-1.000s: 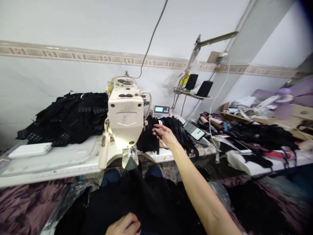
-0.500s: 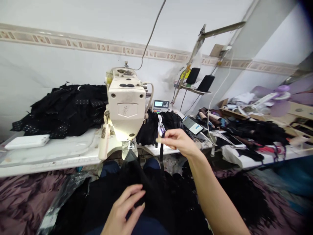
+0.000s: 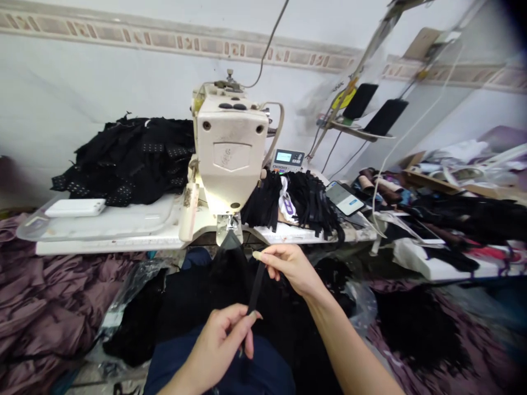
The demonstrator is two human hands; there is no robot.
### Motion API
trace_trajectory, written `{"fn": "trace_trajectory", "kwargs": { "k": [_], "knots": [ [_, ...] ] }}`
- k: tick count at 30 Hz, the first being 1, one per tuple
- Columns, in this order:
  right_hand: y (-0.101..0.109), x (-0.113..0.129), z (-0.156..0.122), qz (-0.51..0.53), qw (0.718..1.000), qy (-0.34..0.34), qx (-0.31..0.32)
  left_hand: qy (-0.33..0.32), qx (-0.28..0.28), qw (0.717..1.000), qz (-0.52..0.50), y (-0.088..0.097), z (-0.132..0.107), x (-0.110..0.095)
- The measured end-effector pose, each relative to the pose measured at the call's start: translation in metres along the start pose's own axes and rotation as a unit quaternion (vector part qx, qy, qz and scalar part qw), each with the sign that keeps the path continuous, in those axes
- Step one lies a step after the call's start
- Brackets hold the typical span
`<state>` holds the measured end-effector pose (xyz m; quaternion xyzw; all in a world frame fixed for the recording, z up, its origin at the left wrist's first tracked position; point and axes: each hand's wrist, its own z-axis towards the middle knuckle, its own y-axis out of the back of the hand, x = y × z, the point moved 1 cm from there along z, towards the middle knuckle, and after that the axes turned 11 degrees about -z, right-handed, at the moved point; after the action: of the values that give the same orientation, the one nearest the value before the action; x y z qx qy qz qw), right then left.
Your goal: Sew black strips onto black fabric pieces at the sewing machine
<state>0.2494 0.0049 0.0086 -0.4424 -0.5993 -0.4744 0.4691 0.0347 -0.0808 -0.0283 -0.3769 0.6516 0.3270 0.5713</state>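
A narrow black strip (image 3: 256, 288) is held in front of the sewing machine (image 3: 230, 159), above the dark fabric (image 3: 193, 299) on the lap. Its upper end is pinched by thumb and fingertips of the right hand (image 3: 292, 269), and its lower part is nipped between thumb and fingers of the left hand (image 3: 218, 345). The strip appears flat and untwisted, though against the black cloth this cannot be made out for certain. A light, even tension is best kept between the two pinches, with the strip held clear of the fabric.

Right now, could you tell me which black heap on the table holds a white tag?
The strip bundle right of the sewing machine; the left pile is studded.
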Motion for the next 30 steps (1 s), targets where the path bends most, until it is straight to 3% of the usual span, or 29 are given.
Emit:
{"fn": "trace_trajectory", "kwargs": {
  "k": [2,4,6,8,11,13,16,20,26,30],
  "knots": [
    [0.001,-0.003,0.001,0.001,1.0,-0.006,0.01,-0.048,0.009,0.996,0.076,0.009,-0.003,-0.003],
    [0.001,-0.004,0.0,-0.008,0.999,-0.014,0.034,-0.163,-0.001,0.971,0.174,0.02,-0.001,-0.01],
    [0.0,-0.004,-0.004,-0.033,0.996,-0.015,0.079,-0.29,-0.059,0.915,0.274,0.033,0.005,-0.021],
    [-0.003,-0.005,-0.008,-0.064,0.988,-0.016,0.137,-0.366,-0.144,0.84,0.374,0.044,0.013,-0.032],
    [-0.014,-0.012,-0.015,-0.078,0.977,-0.03,0.197,-0.391,-0.207,0.741,0.505,0.049,0.03,-0.044],
    [-0.024,-0.017,-0.019,-0.058,0.975,-0.046,0.212,-0.392,-0.221,0.704,0.549,0.048,0.042,-0.048],
    [-0.037,-0.019,-0.024,-0.02,0.974,-0.061,0.216,-0.412,-0.248,0.687,0.545,0.044,0.056,-0.046],
    [-0.037,-0.002,-0.027,-0.017,0.982,-0.027,0.186,-0.436,-0.258,0.695,0.51,0.047,0.062,-0.041],
    [-0.026,0.036,0.0,-0.023,0.998,0.057,0.028,-0.451,-0.221,0.707,0.498,0.057,0.06,-0.04],
    [-0.028,0.043,0.032,-0.052,0.994,0.091,-0.041,-0.469,-0.218,0.701,0.491,0.059,0.062,-0.037]
  ]
}}
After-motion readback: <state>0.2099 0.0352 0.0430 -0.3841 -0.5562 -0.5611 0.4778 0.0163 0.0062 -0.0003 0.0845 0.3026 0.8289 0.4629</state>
